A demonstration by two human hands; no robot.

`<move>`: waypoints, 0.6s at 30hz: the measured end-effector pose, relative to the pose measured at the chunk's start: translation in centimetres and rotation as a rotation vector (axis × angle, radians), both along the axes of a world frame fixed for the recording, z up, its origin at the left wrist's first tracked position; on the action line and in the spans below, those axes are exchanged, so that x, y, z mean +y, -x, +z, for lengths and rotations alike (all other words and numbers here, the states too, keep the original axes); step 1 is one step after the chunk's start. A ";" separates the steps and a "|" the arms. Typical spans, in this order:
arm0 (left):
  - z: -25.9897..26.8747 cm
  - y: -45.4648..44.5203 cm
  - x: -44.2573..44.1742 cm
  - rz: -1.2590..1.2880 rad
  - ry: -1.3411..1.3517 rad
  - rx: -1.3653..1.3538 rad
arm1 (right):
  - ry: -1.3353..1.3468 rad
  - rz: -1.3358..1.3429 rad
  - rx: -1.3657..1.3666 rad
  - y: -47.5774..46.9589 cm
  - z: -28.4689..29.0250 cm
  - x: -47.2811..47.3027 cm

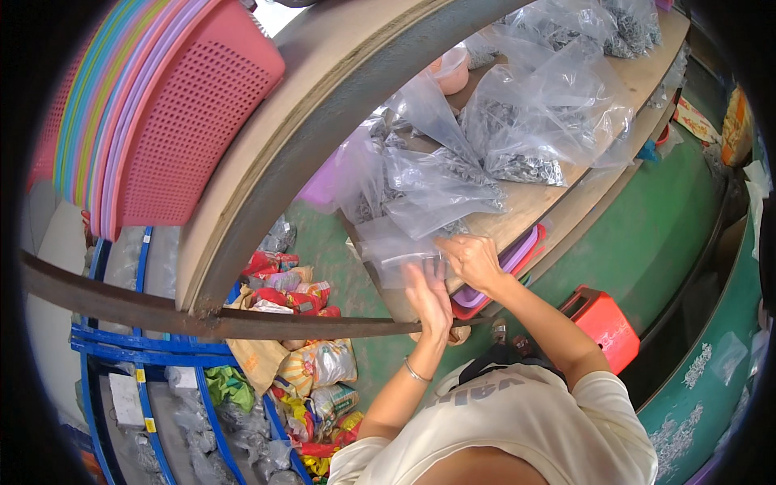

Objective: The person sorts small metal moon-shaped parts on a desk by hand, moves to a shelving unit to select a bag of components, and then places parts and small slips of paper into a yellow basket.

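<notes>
A clear plastic bag [397, 257] lies at the near end of the wooden shelf [527, 203], its flat part reaching toward me. My left hand [429, 297] holds this end of the bag, thumb up and fingers partly seen through the film. Close beside it, my right hand [476, 260] pinches the bag's right side with curled fingers. Just beyond lies another clear bag [442, 182] with small dark metal parts inside. A larger bag of shiny metal parts [521, 133] sits farther back on the shelf.
Stacked plastic baskets [182, 133] stand on the upper shelf [291, 103] at left. A metal bar [339, 328] crosses before me. Purple and red trays [479, 297] sit under the shelf. A red stool [606, 330] stands at right; blue racks [151, 351] and filled sacks [324, 361] at lower left.
</notes>
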State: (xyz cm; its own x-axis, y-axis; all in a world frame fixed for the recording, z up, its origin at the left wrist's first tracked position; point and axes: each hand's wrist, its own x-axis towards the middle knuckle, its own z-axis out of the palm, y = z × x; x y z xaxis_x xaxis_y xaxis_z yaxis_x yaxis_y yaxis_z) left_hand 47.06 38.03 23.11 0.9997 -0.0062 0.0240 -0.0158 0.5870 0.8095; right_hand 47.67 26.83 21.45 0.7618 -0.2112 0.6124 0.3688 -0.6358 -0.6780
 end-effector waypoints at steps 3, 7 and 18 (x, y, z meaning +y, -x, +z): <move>-0.1 -0.1 -0.2 -0.058 -0.260 -0.190 | 0.026 0.093 -0.006 -0.1 0.1 -0.7; 0.6 -1.5 -0.5 0.001 -0.291 -0.037 | -0.168 0.194 -0.192 0.2 -0.6 -1.4; 0.9 -1.8 -0.8 0.118 -0.168 0.005 | 0.114 -0.316 0.138 -3.1 -0.1 -6.6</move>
